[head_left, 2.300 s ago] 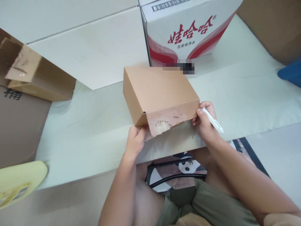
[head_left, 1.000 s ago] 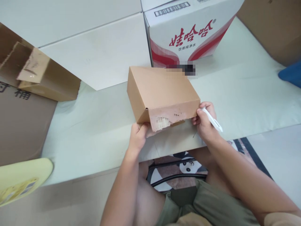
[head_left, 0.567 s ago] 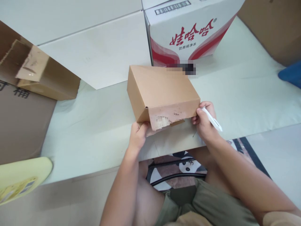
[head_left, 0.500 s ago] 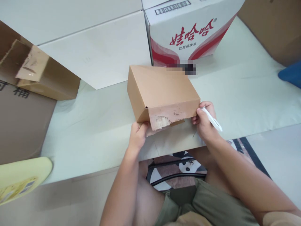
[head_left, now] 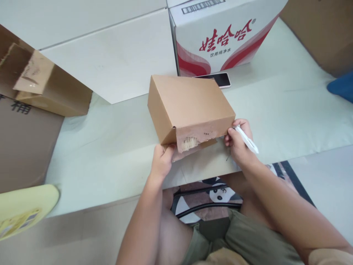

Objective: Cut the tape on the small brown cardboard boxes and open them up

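A brown cardboard box rests tilted on the pale green tabletop, its near end lifted. Along that end runs a flap with torn tape, the paper ripped off in places. My left hand is closed on the box's lower left corner, thumb on top. At the near right corner, the fingers of my right hand are curled against the box edge. A slim white tool, seemingly a utility knife, is held in that same hand, pointing back toward the wrist; no blade can be seen.
Behind the box lies a phone, partly covered by it. A white and red carton and a large white box stand at the back. Brown boxes are at left, above a yellow object. Something blue sits at right.
The view has shifted slightly. My right hand has slipped a little down and left by the box corner; my left hand keeps its grip and the box stays about where it was.
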A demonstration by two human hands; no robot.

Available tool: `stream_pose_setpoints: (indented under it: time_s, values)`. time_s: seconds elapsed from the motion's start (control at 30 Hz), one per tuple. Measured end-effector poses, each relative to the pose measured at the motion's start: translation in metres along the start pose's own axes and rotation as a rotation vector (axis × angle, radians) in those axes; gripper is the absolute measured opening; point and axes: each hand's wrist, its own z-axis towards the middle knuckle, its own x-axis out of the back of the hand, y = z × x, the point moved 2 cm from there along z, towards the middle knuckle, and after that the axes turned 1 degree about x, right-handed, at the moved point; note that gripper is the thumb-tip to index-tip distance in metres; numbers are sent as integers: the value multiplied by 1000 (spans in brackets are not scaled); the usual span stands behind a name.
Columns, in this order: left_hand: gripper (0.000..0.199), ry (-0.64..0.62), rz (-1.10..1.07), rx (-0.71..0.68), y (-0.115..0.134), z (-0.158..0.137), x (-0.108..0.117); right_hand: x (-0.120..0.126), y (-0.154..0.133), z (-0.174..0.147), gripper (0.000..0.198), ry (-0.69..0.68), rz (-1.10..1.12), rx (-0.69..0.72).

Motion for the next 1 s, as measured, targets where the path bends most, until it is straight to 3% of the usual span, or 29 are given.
stream_pose_setpoints:
  time_s: [0.13, 0.77, 1.0]
  values:
    - [35, -19, 64, -21, -1, -6, -1, 0, 2, 2, 30, -7, 17, -8]
    - [24, 19, 3, 38, 0, 2, 1, 2, 0, 0, 21, 0, 35, 2]
    - [22, 41, -102, 62, 0, 4, -1, 0, -4, 4, 33, 263, 215, -29]
